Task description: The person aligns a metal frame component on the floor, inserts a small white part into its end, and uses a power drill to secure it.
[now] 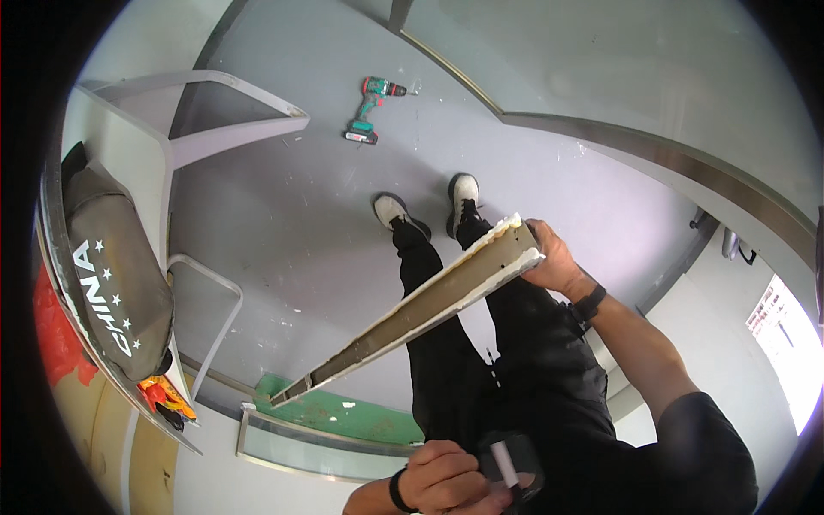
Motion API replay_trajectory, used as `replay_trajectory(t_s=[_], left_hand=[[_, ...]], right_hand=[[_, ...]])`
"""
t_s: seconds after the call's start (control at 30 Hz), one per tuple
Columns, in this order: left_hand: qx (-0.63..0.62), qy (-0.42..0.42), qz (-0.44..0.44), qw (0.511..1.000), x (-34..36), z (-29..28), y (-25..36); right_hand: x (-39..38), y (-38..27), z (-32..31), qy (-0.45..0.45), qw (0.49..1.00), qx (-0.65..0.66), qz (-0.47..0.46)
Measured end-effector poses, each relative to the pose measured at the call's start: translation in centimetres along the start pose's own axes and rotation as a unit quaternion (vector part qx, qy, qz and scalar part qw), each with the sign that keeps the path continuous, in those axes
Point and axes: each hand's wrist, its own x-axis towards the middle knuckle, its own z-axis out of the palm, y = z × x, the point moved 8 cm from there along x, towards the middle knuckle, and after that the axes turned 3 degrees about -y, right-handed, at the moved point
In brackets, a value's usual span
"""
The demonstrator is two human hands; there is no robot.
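My right hand (554, 257) grips the near end of a long, narrow channel-shaped strip (412, 313), tan inside with white edges. The strip slants down to the left, and its far end reaches a green patch (343, 414) on the floor. My left hand (442, 476) is at the bottom edge, closed around a small black object (515, 459) with a white piece sticking out of it. Both wrists wear dark bands. My legs in black trousers and my two light shoes (463, 193) stand on the grey floor (300, 223) under the strip.
A green and red cordless drill (373, 107) lies on the floor ahead of my feet. At left stands a white table (112, 146) with metal legs and a dark bag (116, 275) on it. A metal-edged curved wall base (652, 159) runs along the right.
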Motion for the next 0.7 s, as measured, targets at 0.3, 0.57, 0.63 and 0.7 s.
replay_trajectory(t_s=[0.3, 0.57, 0.63, 0.7], left_hand=[[0.092, 0.096, 0.04, 0.99, 2.9, 0.1, -0.7], [0.077, 0.088, -0.014, 0.993, 1.0, -0.7, -2.0], [0.146, 0.094, -0.068, 0.982, 2.2, -1.7, -1.3], [0.176, 0.055, -0.105, 0.977, 3.0, -2.6, -1.8]], right_hand=[[0.4, 0.2, 0.1, -0.005, 1.0, -0.01, 0.019], [0.8, 0.1, 0.2, -0.016, 1.0, -0.001, 0.016], [0.7, 0.3, 0.1, -0.014, 1.0, -0.008, 0.016], [0.8, 0.4, -0.2, -0.009, 1.0, -0.015, 0.016]])
